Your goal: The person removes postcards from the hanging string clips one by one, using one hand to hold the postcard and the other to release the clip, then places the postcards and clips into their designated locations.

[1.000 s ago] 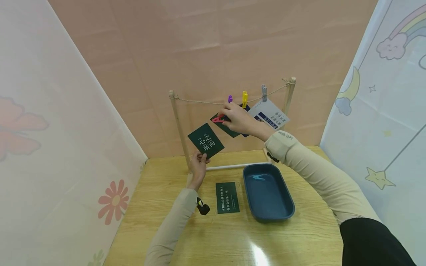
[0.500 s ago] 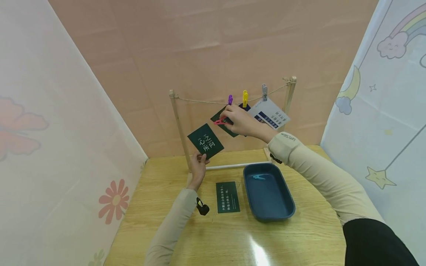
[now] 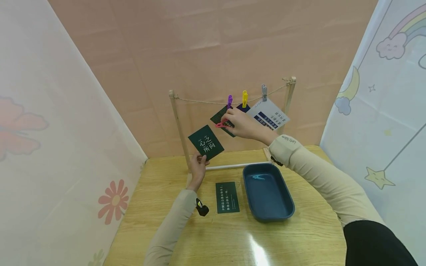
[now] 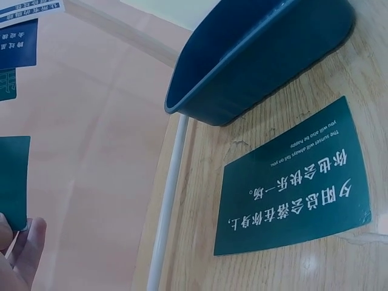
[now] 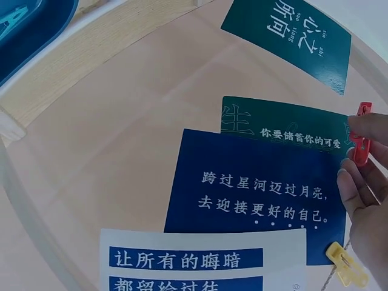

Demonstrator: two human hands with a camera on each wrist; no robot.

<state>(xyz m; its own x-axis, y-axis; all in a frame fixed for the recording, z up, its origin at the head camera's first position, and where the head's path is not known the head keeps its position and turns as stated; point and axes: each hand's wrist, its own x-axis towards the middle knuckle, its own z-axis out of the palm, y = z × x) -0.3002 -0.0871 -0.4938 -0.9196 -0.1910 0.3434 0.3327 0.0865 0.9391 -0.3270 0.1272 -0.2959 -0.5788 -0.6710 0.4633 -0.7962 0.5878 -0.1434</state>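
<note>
My left hand (image 3: 198,168) pinches a dark green card (image 3: 206,142) by its lower corner, in front of the frame's left post. Thumb and fingers of my right hand (image 3: 241,123) pinch a red clothespin (image 3: 220,124), just in front of a hanging green card (image 5: 285,125). That card hangs under a purple clothespin (image 3: 229,100) on the string (image 3: 199,101). Beside it a yellow clothespin (image 3: 244,98) holds a navy card (image 5: 260,194), partly behind my right hand in the head view. A grey clothespin (image 3: 264,92) holds a white card (image 3: 269,113) further right.
Wooden posts (image 3: 179,129) carry the string, and a white rod (image 3: 233,166) runs low between them. A blue basin (image 3: 287,205) with a light blue clothespin (image 3: 258,177) inside stands on the table. Left of the basin lies another green card (image 3: 227,197).
My right hand has moved slightly down with the red clothespin, so more of the purple clothespin shows. My left hand and its card have barely moved.
</note>
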